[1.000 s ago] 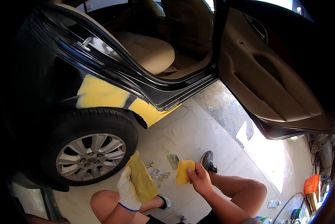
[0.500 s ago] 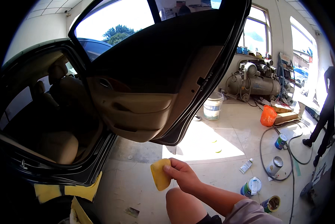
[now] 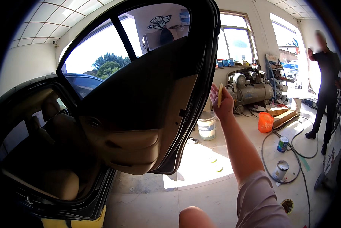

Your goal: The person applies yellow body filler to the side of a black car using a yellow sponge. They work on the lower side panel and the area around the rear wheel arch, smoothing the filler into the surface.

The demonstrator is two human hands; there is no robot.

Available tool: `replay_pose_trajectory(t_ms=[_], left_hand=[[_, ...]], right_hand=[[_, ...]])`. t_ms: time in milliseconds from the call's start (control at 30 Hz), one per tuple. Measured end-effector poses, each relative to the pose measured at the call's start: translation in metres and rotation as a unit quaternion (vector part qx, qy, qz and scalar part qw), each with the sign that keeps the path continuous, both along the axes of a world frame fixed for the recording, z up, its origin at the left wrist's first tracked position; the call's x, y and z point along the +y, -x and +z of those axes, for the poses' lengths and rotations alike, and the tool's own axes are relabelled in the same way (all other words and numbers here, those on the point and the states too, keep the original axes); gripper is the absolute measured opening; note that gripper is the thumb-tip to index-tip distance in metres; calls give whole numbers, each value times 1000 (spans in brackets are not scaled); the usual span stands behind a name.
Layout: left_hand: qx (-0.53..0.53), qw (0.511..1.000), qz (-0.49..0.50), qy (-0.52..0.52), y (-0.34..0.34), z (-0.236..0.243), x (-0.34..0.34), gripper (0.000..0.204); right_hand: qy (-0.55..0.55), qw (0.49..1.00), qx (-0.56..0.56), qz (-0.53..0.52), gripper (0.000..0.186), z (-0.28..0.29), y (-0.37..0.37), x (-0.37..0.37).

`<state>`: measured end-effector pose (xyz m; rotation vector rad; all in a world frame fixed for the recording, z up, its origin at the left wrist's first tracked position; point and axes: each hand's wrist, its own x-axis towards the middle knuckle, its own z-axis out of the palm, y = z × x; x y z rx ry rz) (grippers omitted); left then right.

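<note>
My right hand (image 3: 225, 103) is raised at the end of an outstretched arm, just right of the open car door's (image 3: 140, 110) outer edge. Between its thumb and palm it keeps a thin, flat yellow piece (image 3: 220, 95), seen almost edge-on, while the other fingers stretch upward. Whether the hand touches the door edge, I cannot tell. My left hand is out of the picture. The door has a black upper trim and beige lower panel. Yellow patches (image 3: 73, 223) show on the car body below the doorway at the lower left.
A person in dark clothes (image 3: 326, 79) stands at the right, one hand raised. Beyond my hand are an air compressor (image 3: 250, 93) and a white bucket (image 3: 207, 127). Cans (image 3: 281, 170), a black hose (image 3: 263, 152) and an orange bag (image 3: 265, 122) occupy the floor to the right.
My right hand has risen from low in front of my knee to beside the door edge, still with the yellow piece. The view has tilted up and turned right. Another yellow-edged item at lower left has left view.
</note>
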<state>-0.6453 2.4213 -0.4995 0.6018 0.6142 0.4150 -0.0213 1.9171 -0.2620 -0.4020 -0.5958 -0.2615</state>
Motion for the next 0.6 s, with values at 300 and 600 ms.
replay_pose_trajectory(t_ms=[300, 600], left_hand=[[25, 987, 114, -113, 26, -29, 26, 32], [-11, 972, 187, -144, 86, -6, 6, 34]], right_hand=[[314, 913, -197, -168, 49, 13, -34, -84], [176, 899, -296, 270, 36, -31, 215, 76]])
